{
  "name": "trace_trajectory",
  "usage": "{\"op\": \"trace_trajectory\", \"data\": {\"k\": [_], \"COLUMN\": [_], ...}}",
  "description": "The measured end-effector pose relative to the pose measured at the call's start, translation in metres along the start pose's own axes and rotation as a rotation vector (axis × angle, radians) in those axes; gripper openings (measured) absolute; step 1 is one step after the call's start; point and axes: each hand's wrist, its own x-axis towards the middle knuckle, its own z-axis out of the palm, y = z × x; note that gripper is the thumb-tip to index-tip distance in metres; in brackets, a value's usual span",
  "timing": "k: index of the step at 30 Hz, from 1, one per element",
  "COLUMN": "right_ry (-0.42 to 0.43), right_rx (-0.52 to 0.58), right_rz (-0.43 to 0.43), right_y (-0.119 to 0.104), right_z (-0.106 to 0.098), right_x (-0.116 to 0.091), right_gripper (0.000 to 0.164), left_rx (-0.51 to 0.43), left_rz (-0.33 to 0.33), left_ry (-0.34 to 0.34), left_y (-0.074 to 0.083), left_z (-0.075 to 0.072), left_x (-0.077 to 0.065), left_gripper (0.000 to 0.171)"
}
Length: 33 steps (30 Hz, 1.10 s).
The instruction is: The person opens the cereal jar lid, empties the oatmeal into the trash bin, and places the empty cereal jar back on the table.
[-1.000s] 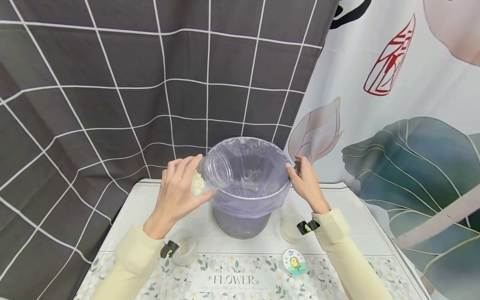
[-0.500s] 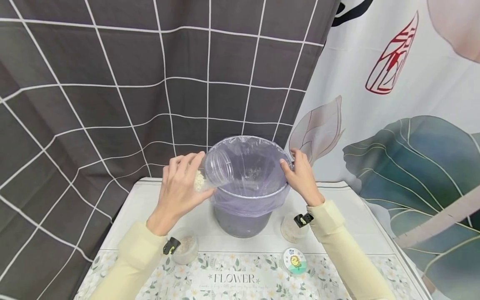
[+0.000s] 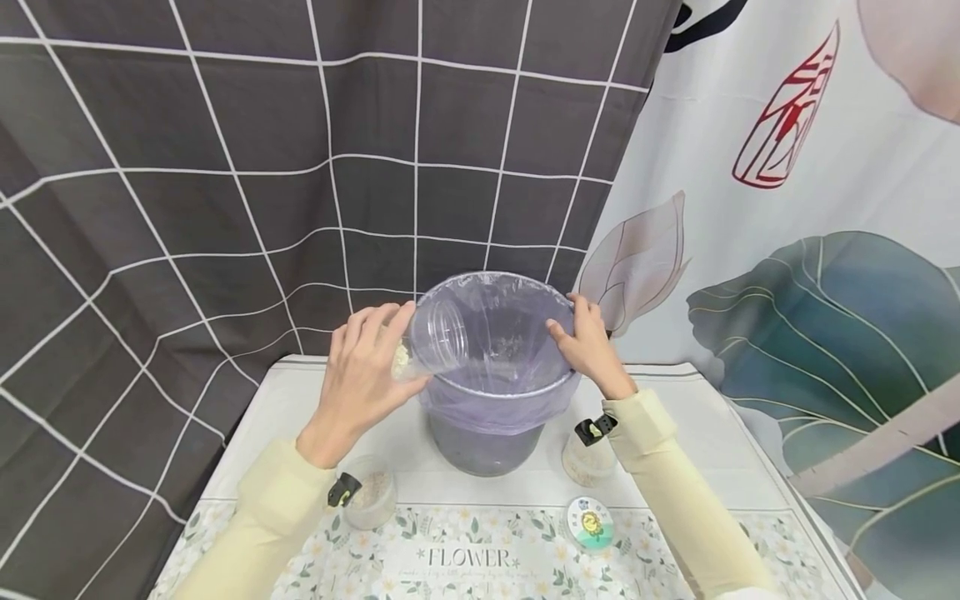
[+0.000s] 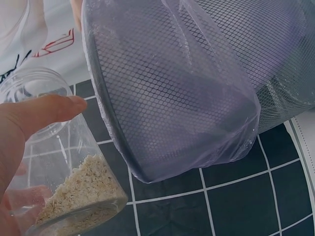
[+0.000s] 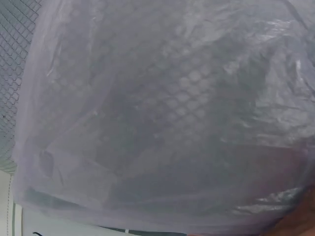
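My left hand (image 3: pixel 363 362) grips a clear jar (image 3: pixel 442 337), tilted with its mouth over the left rim of a mesh trash can (image 3: pixel 483 450). Pale, rice-like grains (image 4: pixel 83 187) lie toward the jar's bottom in the left wrist view. A thin purple bag (image 3: pixel 495 412) lines the can and folds down over its rim. On the can's right side, my right hand (image 3: pixel 592 346) holds the rim, thumb on the inner side and fingers toward the outside. The bag (image 5: pixel 157 118) fills most of the right wrist view and hides much of that hand.
Another jar (image 3: pixel 371 496) with pale contents stands below my left wrist. A similar container (image 3: pixel 588 458) is partly covered by my right wrist. Near it lies a round printed lid (image 3: pixel 590 522). A floral mat (image 3: pixel 468 550) covers the table front; a dark grid curtain (image 3: pixel 262 208) hangs behind.
My right hand has shifted left and slightly up along the can's rim, its thumb coming inside. The left hand and jar have moved slightly right, and fewer grains show past the hand.
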Motion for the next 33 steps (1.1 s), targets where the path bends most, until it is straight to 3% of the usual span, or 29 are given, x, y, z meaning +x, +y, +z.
{"op": "trace_trajectory", "data": {"k": [11,22,33], "right_ry": [-0.083,-0.038,-0.01], "right_rx": [-0.073,-0.099,-0.106], "right_rz": [0.049,0.09,0.102], "right_y": [0.003,0.003,-0.003], "right_z": [0.003,0.005,0.01], "right_x": [0.001,-0.002,0.001], "right_gripper": [0.07,0.068,0.065], "left_rx": [0.01,0.005,0.071], "left_rz": [0.01,0.018,0.074], "left_ry": [-0.001,-0.022,-0.062], "left_y": [0.0,-0.002,-0.005], "left_z": [0.002,0.003,-0.002], "left_x": [0.001,0.004,0.012], "left_gripper": [0.083,0.082,0.086]}}
